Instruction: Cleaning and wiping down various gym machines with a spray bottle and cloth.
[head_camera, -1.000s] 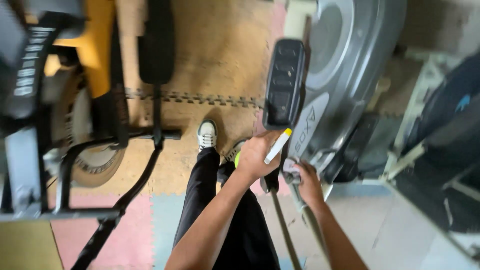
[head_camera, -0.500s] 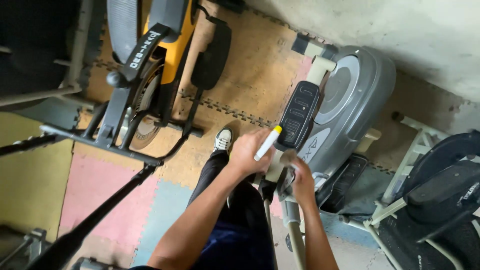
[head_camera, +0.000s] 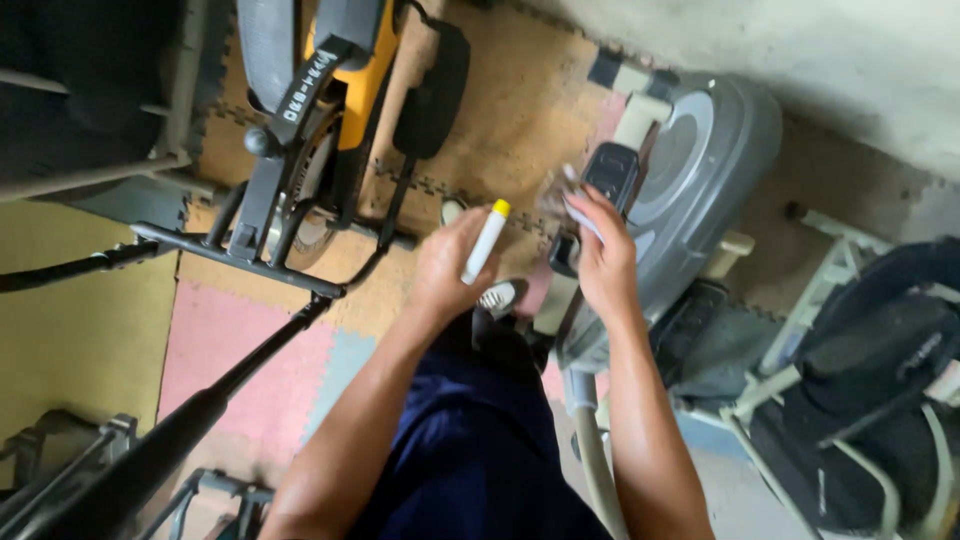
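Note:
I look down at an exercise machine's black console (head_camera: 612, 172) on a grey flywheel housing (head_camera: 705, 175). My left hand (head_camera: 450, 268) grips a white stick-shaped tube with a yellow cap (head_camera: 486, 240), held upright just left of the console. My right hand (head_camera: 600, 255) is raised against the console and pinches a small whitish, crumpled piece (head_camera: 568, 200) at its left edge. Both forearms reach forward over my dark blue trousers (head_camera: 480, 450). A white shoe (head_camera: 497, 296) shows below my left hand.
A yellow and black exercise bike (head_camera: 335, 90) stands at the upper left on tan, pink and yellow foam floor tiles (head_camera: 235, 340). A long black bar (head_camera: 180, 430) crosses the lower left. Another dark machine with a white frame (head_camera: 860, 370) fills the right side.
My hands have lifted off the grip below the console and separated. The left hand moved left with the tube; the right rose to the console's edge. The view tilted.

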